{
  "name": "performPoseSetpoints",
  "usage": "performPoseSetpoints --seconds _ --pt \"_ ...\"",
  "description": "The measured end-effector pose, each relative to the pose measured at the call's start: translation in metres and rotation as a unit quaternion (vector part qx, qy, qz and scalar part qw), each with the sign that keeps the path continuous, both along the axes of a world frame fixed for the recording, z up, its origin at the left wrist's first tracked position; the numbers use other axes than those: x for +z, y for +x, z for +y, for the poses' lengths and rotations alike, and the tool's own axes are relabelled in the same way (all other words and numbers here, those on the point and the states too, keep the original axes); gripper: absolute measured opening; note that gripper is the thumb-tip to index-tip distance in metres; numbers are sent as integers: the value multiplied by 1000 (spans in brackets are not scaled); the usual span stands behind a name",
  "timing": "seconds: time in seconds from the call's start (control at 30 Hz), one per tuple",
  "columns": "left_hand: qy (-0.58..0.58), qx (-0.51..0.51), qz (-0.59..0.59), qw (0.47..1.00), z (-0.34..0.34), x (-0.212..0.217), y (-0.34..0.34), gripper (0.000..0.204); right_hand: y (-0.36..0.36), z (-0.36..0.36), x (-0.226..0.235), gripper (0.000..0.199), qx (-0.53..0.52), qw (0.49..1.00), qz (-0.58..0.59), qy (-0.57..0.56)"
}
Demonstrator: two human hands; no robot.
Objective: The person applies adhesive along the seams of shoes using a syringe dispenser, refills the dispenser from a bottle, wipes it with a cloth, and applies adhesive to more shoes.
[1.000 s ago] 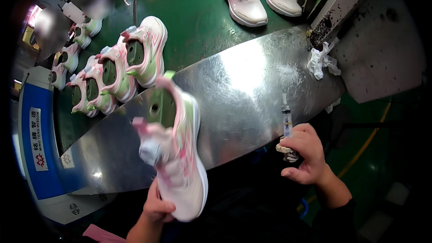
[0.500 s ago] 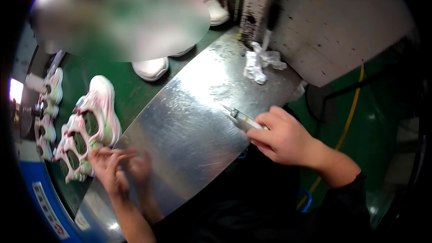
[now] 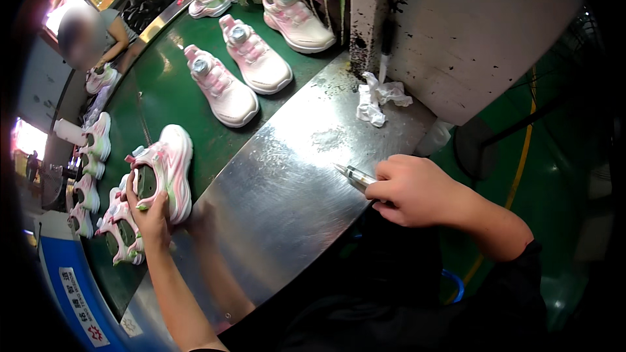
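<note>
My left hand (image 3: 151, 218) grips a pink and white sneaker (image 3: 175, 163) with green accents by its near end, thumb on one side and fingers on the other. The shoe lies at the left, over the green surface beside the metal worktop (image 3: 261, 202). Just behind my left hand are more sneakers (image 3: 120, 228) of the same kind. Over the worktop's right edge, my right hand (image 3: 414, 189) is closed around a slim pen (image 3: 355, 176) with a pale barrel. Its pointed tip is directed left, away from the shoe.
Three finished-looking pink sneakers (image 3: 257, 55) stand on the green belt (image 3: 153, 101) at the far side. Crumpled white tissue (image 3: 373, 104) lies by a paint-spotted post (image 3: 366, 19). More shoes (image 3: 91, 156) line the far left. Another person (image 3: 117, 36) sits beyond, holding a shoe.
My left hand has closed on the near sneaker, which has turned slightly. My right hand has stayed almost in place with the pen.
</note>
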State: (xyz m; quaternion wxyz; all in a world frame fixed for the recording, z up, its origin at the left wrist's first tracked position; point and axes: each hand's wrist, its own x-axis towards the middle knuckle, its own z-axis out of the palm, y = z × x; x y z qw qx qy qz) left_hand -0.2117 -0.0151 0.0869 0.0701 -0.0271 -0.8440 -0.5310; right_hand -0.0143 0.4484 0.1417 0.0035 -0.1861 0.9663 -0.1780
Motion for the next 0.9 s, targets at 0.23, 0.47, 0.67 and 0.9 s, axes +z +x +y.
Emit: performPoseSetpoints --seconds 0.23,0.47,0.67,0.9 --pt "49 -47 69 995 2 40 152 88 18 -7 -9 21 -22 945 -124 -301" --pt "195 -68 -29 978 39 38 217 100 16 -25 -8 41 30 929 -128 -346" --pt "73 -152 -138 976 -12 -33 46 26 30 -34 -15 45 -42 882 -179 -433" --pt "215 -113 -175 954 61 14 49 55 31 -51 -17 49 -53 795 -161 -583"
